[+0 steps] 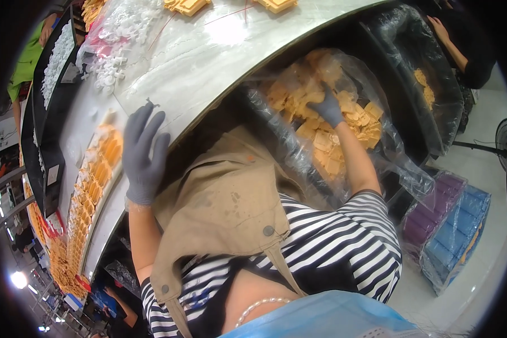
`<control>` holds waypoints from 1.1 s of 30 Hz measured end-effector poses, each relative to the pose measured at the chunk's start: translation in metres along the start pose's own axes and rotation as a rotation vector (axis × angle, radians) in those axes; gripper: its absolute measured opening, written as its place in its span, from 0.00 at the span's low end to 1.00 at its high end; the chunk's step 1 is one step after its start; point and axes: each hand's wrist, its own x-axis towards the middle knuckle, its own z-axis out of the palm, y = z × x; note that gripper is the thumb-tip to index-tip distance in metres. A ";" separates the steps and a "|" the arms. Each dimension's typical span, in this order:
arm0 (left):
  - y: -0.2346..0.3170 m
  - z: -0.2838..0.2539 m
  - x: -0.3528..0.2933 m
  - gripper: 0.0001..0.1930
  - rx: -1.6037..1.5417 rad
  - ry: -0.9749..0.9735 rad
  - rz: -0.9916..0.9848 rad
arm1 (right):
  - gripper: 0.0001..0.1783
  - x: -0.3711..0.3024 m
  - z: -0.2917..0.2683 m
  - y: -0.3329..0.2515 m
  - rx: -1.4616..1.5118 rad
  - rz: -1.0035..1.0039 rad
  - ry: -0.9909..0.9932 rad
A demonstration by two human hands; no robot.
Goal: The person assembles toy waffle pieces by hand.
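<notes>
My left hand [145, 155], in a grey knitted glove, rests by the edge of the pale worktable [180, 84] with its fingers stretched out and nothing in it. My right hand [328, 107], gloved the same way, reaches into a bin lined with clear plastic film [394, 132]. Its thumb and fingers are apart over a heap of yellow-orange plastic parts [355, 118], touching or just above them; the fingertips are partly lost among the pieces. Two similar yellow parts [187, 5] lie at the table's far edge.
White plastic pieces [112, 67] pile up at the table's left. Rows of orange parts [90, 191] stand along the left side. Another film-lined black bin [411, 73] is at the right, near a co-worker's arm [448, 42]. Wrapped purple and blue crates [448, 225] and a fan [506, 141] stand right.
</notes>
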 end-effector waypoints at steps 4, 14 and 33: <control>-0.001 -0.005 -0.002 0.16 0.014 -0.044 0.005 | 0.48 0.024 -0.023 0.023 0.133 0.061 0.156; -0.001 0.001 -0.002 0.16 -0.009 -0.020 0.014 | 0.44 0.058 -0.033 0.010 -0.167 0.123 -0.235; -0.016 0.008 0.006 0.15 -0.082 0.005 0.044 | 0.34 0.045 0.005 0.012 0.579 0.481 -0.319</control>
